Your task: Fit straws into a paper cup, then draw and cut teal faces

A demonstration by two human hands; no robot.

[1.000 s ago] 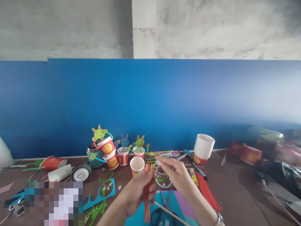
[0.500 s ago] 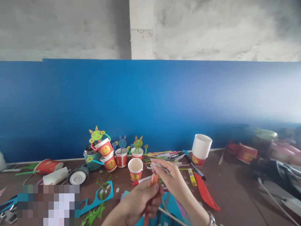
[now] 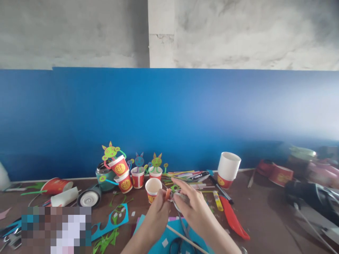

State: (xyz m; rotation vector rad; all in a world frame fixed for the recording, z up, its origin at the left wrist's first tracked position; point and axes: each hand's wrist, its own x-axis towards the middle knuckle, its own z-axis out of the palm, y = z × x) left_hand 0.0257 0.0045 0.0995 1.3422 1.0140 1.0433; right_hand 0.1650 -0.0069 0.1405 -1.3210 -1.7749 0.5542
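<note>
Scissors [image 3: 184,226], crossed by a pale stick [image 3: 178,233], lie at six o'clock. The left hand [image 3: 159,208] pinches an orange piece [image 3: 168,193] at its one o'clock. The right hand [image 3: 191,201] is bent alongside; its grip cannot be determined. A paper cup [image 3: 153,187] obstructs the left hand's eleven o'clock.

Both hands met above a cluttered brown tabletop [image 3: 265,218]. The left hand [image 3: 160,210] pinched an orange strip [image 3: 168,194] upright; the right hand [image 3: 192,201], just beside it, curled over a pale item too obscured to identify. Beneath lay a blue sheet [image 3: 152,227] bearing scissors [image 3: 184,227] and a thin stick [image 3: 182,239]. An upright paper cup [image 3: 153,187] stood behind the left hand; stacked cups [image 3: 229,167] stood farther right.
</note>
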